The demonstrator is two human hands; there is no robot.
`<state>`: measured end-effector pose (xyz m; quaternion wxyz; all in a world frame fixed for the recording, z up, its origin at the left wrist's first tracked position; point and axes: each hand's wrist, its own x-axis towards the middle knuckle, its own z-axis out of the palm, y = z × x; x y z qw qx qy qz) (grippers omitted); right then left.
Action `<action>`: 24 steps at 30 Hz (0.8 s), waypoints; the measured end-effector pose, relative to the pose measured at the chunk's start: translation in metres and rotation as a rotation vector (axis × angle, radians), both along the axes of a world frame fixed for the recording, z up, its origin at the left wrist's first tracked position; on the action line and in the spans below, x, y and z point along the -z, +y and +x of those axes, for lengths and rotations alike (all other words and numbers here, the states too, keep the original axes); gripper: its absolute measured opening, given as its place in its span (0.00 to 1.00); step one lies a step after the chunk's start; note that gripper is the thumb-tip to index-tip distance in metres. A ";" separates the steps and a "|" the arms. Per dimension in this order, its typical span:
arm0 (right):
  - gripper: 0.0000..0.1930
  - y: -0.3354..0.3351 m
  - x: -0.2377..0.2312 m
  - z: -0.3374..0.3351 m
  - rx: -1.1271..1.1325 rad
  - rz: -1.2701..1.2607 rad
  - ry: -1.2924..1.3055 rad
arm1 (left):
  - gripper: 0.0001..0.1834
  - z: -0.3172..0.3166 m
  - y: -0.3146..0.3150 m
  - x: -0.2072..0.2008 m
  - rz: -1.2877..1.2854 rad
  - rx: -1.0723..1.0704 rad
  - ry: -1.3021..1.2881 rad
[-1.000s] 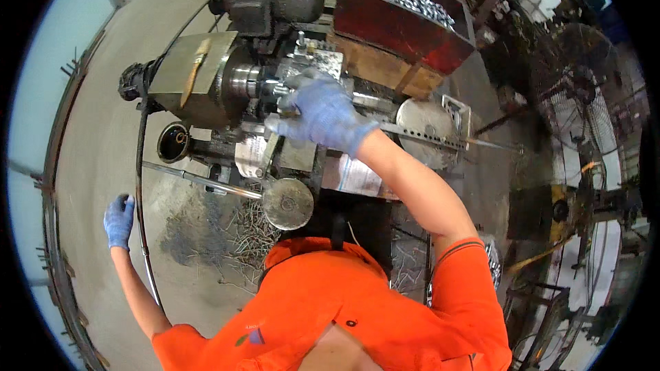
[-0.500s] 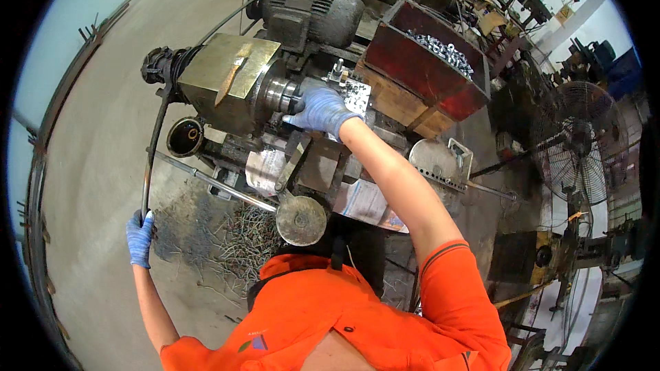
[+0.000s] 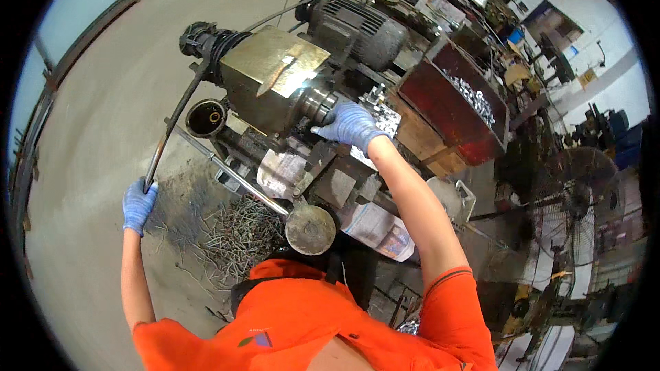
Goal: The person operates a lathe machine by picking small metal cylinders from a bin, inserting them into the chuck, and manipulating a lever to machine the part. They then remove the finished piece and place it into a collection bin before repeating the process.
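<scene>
My left hand [image 3: 139, 207], in a blue knit glove, is closed around the lower end of a long dark lever [image 3: 180, 113]. The lever runs up to the left end of a lathe-like machine's headstock [image 3: 265, 82]. At the right end of the headstock, my gloved right hand [image 3: 352, 124] has its fingers curled at the face of the shiny metal chuck [image 3: 316, 105]. What those fingers hold, if anything, is hidden by the glove. A small metal fixture [image 3: 375, 96] stands just beyond this hand. A wooden-handled brush [image 3: 278, 75] lies on the headstock cover.
A red metal bin [image 3: 450, 103] of small shiny parts sits at the right. Behind the headstock is a motor [image 3: 357, 27]. A rod [image 3: 237, 178] leads to a round metal disc [image 3: 311, 229] near my body. Metal shavings [image 3: 237, 240] cover the floor. A fan [image 3: 577, 185] stands farther right.
The view has turned, so the machine appears farther right and tilted. Both hands keep their places, the left on the lever and the right at the chuck.
</scene>
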<state>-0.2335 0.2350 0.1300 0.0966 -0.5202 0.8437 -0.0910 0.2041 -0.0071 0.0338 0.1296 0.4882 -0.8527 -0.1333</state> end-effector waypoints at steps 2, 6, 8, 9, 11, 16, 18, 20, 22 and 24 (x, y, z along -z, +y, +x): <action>0.31 -0.008 -0.012 0.008 0.061 0.115 0.002 | 0.15 -0.002 -0.001 0.001 -0.139 0.013 -0.148; 0.32 -0.010 -0.021 0.017 0.123 0.151 -0.008 | 0.10 0.021 -0.050 0.021 -0.314 0.024 -0.349; 0.31 -0.010 -0.017 0.023 0.133 0.104 0.071 | 0.08 0.037 -0.088 0.032 -0.404 0.040 -0.415; 0.31 -0.010 -0.014 0.024 0.101 0.029 0.087 | 0.07 0.040 -0.105 0.023 -0.428 0.042 -0.434; 0.31 -0.009 -0.008 0.016 0.152 0.117 0.120 | 0.06 0.025 -0.111 0.027 -0.422 0.071 -0.432; 0.34 -0.010 -0.004 0.015 0.028 0.007 0.125 | 0.06 0.023 -0.113 0.010 -0.466 0.071 -0.458; 0.35 -0.011 -0.006 0.015 0.062 0.051 0.138 | 0.06 0.020 -0.103 0.003 -0.427 0.063 -0.440; 0.35 -0.015 -0.005 0.012 0.128 0.062 0.076 | 0.05 0.010 -0.089 -0.007 -0.401 0.043 -0.433; 0.35 -0.013 -0.004 0.013 0.108 0.037 0.098 | 0.05 0.006 -0.071 -0.005 -0.360 0.024 -0.402; 0.35 -0.012 -0.004 0.014 0.105 0.049 0.080 | 0.05 0.004 -0.048 0.002 -0.329 0.005 -0.349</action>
